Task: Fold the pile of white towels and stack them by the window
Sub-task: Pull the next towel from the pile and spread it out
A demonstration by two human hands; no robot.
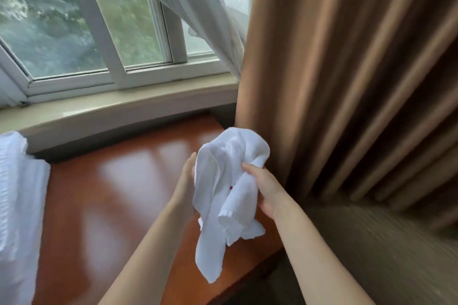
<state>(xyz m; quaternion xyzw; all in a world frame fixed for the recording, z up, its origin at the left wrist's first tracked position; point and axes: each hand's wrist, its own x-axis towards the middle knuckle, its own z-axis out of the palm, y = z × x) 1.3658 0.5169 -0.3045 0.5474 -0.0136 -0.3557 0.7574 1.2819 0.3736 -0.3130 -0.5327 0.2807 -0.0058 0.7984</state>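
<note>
White towel, reddish-brown table, tan curtain, white window frame.

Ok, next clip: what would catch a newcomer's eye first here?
The crumpled white towel, held up at centre between the left hand and right hand, above the glossy reddish wooden table. Next, the tan curtain filling the right side, and the window with blurred greenery at upper left.

Both hands raised, right hand fingers clenched.
</note>
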